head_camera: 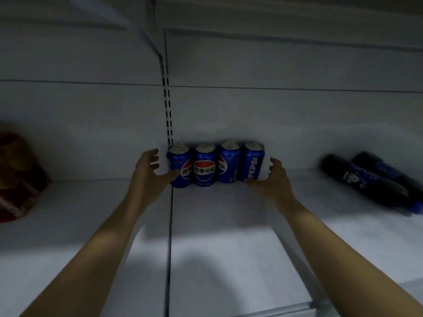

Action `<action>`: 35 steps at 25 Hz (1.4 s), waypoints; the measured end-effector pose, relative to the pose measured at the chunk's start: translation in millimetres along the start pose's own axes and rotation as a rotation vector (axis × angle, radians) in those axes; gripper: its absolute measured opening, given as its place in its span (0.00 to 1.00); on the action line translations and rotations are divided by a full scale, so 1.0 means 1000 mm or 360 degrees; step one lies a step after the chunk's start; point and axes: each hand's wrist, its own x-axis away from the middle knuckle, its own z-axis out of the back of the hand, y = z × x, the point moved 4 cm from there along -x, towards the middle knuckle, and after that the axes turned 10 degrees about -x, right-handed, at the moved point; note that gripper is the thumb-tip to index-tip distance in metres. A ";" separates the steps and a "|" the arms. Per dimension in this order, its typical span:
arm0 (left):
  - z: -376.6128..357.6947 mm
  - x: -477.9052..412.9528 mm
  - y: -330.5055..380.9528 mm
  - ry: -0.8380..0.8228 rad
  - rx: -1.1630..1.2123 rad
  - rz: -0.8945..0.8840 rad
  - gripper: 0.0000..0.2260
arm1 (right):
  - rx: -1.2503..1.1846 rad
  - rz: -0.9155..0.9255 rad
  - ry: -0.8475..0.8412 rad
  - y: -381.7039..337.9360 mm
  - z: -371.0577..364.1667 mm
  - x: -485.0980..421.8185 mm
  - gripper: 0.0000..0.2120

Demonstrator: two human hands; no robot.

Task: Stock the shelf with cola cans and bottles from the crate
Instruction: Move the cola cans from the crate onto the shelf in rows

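The smooth white metal shelf [229,248] spreads flat under my forearms, its two boards meeting at a dark seam that runs straight back to a slotted white upright [168,110] on the plain back panel. At the far left sits a crinkled red and yellow bag [18,177], blurred at the edge of view. On the right, well apart from my hands, two dark plastic cola bottles [366,181] with blue labels lie on their sides, touching each other, caps towards me. Against the back panel stands a row of four glossy blue cola cans [215,164], upright, side by side, silver tops showing. The row sits between my hands. My left hand [148,170] is spread beside the leftmost can, thumb across its lower front. My right hand [274,177] is likewise spread beside the rightmost can, thumb at its base. Neither hand grips anything.
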 end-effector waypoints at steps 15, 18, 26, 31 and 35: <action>-0.102 0.121 0.102 -0.0625 -0.0039 -0.0338 0.35 | -0.0170 0.0207 0.0229 -0.005 0.109 0.134 0.35; -0.152 0.176 0.134 -0.0746 0.0016 -0.0459 0.31 | -0.0230 0.0189 0.0354 0.022 0.170 0.172 0.33; -0.294 0.345 0.217 -0.1204 0.0200 -0.0681 0.26 | -0.0344 0.0043 0.0756 0.112 0.337 0.279 0.29; -0.362 0.426 0.244 -0.1485 0.0209 -0.0761 0.24 | -0.0449 -0.0079 0.0998 0.160 0.417 0.347 0.24; -0.414 0.476 0.260 -0.1718 0.0177 -0.0857 0.22 | -0.0466 -0.0207 0.1273 0.202 0.466 0.391 0.24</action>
